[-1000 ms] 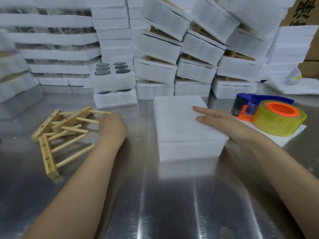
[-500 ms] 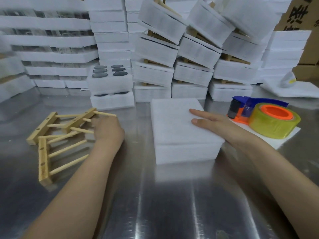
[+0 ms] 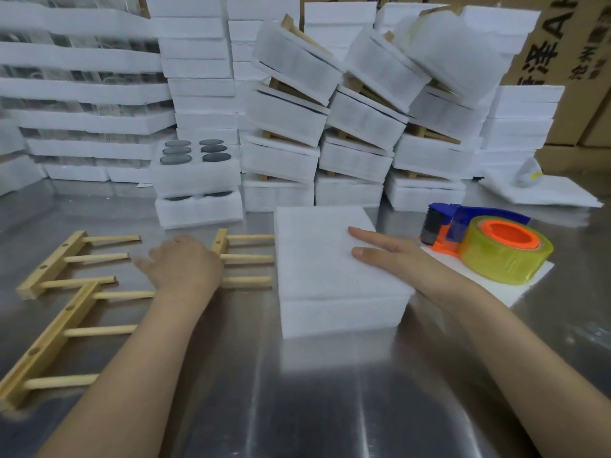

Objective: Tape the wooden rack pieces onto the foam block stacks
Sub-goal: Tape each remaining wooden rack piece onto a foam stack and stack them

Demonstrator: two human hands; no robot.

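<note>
While R hand [image 3: 393, 259] is lying flat, fingers straight, on the foam block stack [image 3: 330, 276], L hand [image 3: 185, 264] (fingers blurred, can't tell grip) is resting against a rack piece [image 3: 246, 257] just beside the stack, w/ tape dispenser [image 3: 496, 249] sitting untouched, so prob. nothing taped yet.

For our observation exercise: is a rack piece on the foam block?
No; the rack pieces sit left of the foam block, none on it.

Cardboard boxes [image 3: 562, 61] back rt — grey discs [image 3: 216, 157] mid-left.
</note>
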